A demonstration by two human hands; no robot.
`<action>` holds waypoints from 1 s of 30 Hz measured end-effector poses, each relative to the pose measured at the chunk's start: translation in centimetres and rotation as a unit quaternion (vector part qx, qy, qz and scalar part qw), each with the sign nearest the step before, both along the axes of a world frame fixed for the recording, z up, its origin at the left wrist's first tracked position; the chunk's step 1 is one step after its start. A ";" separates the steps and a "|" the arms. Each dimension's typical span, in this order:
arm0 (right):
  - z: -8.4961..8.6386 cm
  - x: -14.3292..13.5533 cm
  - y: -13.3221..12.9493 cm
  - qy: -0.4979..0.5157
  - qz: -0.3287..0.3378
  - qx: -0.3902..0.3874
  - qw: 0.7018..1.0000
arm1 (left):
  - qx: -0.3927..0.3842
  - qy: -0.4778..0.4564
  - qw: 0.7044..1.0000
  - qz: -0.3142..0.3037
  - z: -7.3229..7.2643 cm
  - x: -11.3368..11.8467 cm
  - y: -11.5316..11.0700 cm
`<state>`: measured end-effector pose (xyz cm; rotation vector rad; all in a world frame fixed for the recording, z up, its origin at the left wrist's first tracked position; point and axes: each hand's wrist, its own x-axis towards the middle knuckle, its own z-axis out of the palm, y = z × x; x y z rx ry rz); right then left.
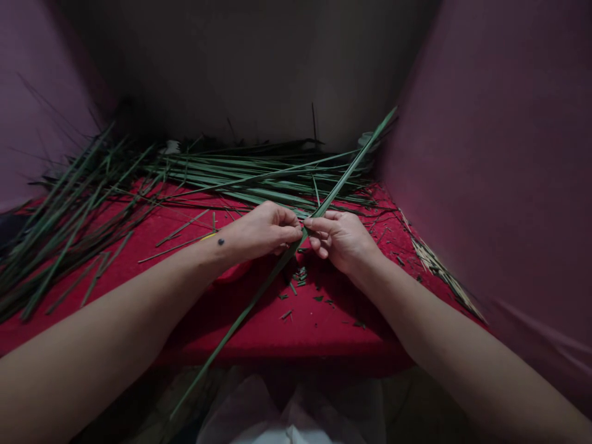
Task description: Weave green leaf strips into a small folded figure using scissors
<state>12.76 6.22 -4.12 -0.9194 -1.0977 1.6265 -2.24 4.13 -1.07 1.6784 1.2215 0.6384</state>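
Note:
A long green leaf blade runs slantwise from the upper right down past the table's front edge. Both hands pinch it near its middle, above the red cloth. My left hand is closed, with thumb and forefinger on the blade. My right hand meets it from the other side, its thumb and fingertips closed on the blade too. The fingertips of the two hands are almost touching. Below them, small cut green bits lie on the cloth. Something red and round, partly hidden, sits under my left wrist.
A heap of long green leaves lies along the back, and another pile covers the left side. Thin pale sticks rest along the right edge of the red cloth. Purple walls stand at both sides.

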 end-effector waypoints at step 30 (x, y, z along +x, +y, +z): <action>0.4 0.2 -0.1 -0.016 0.030 0.001 0.999 | -0.210 -0.109 0.967 -0.098 -0.4 -1.9 1.3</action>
